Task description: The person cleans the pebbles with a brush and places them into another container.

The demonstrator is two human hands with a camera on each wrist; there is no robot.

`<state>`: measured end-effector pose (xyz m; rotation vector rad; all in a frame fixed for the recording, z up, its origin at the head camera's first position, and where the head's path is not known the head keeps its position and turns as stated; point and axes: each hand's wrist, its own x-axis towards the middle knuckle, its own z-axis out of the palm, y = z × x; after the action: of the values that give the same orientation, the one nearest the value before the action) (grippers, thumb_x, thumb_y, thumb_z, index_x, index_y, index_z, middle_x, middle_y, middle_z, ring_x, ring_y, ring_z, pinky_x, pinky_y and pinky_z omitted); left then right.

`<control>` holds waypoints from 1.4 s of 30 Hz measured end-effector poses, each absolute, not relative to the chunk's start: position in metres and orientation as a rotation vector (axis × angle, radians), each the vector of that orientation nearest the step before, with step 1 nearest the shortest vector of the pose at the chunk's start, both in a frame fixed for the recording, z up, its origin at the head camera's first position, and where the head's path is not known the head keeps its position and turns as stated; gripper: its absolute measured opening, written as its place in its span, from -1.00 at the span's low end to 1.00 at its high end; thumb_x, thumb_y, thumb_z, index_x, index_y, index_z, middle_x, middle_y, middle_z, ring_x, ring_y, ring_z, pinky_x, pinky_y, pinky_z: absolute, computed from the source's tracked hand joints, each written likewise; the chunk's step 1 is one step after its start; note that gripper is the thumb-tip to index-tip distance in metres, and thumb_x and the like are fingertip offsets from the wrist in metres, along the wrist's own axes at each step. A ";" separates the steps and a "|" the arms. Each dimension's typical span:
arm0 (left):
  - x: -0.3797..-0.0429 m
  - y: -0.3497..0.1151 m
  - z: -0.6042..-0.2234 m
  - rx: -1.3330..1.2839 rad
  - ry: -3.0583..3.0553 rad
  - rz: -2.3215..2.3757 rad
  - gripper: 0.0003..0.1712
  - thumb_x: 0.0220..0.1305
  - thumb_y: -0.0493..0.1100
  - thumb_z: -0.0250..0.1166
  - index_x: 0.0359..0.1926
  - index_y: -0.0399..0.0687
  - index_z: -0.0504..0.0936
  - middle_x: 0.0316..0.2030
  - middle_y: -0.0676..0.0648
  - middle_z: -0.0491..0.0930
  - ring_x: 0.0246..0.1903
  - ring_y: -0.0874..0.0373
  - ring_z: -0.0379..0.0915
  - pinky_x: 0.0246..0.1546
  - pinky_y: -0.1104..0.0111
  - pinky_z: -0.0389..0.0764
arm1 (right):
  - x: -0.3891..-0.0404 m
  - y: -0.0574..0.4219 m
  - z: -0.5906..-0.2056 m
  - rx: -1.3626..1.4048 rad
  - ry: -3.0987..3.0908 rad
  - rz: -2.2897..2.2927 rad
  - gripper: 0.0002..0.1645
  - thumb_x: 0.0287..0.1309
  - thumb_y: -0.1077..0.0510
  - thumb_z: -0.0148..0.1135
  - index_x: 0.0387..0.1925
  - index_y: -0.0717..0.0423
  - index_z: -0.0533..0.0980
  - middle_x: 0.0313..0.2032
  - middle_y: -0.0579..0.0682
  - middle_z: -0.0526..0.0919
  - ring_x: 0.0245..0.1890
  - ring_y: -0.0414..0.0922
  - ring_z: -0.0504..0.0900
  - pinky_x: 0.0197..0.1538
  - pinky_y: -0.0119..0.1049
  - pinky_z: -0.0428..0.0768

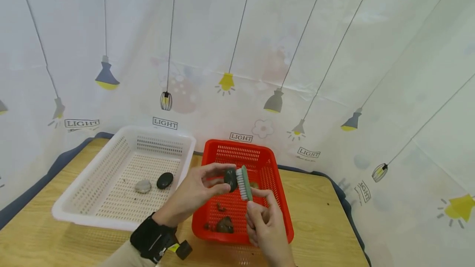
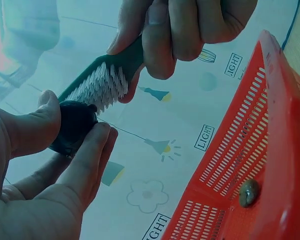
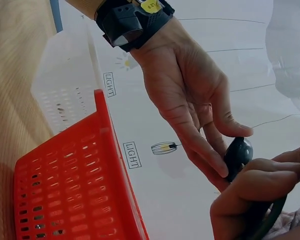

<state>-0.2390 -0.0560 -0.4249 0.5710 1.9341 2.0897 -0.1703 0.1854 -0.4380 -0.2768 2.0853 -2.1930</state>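
Between thumb and fingers, my left hand (image 1: 193,193) pinches a dark, smooth stone (image 1: 230,179) above the red basket (image 1: 282,201). My right hand (image 1: 266,223) grips a green brush (image 1: 245,182) with white bristles. In the left wrist view the bristles (image 2: 101,87) lie right against the upper side of the stone (image 2: 74,127). The right wrist view shows the stone (image 3: 238,156) at the left fingertips, with the right hand's fingers (image 3: 257,187) hiding most of the brush.
Left of the red basket stands a white basket (image 1: 92,221) with a pale stone (image 1: 142,186) and a black stone (image 1: 165,180) in it. Several brownish stones, one a larger brown stone (image 1: 224,225), lie in the red basket. Behind the wooden table (image 1: 315,217) hangs a printed sheet (image 1: 208,32).
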 end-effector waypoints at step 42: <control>-0.230 -0.046 -0.436 0.507 1.848 2.258 -0.32 0.57 -0.30 0.54 0.59 -0.28 0.56 0.41 -0.41 0.72 0.26 -0.05 0.80 0.23 0.36 0.86 | -0.173 0.175 -0.444 -0.288 2.152 -2.176 -0.56 0.88 0.06 0.14 0.50 0.10 0.28 -0.51 -0.13 0.36 -0.70 -0.29 0.25 -0.59 -0.51 0.28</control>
<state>-0.2302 -0.0464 -0.4363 0.5066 1.8485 2.2582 -0.1729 0.1752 -0.4441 -0.2878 2.1521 -2.1760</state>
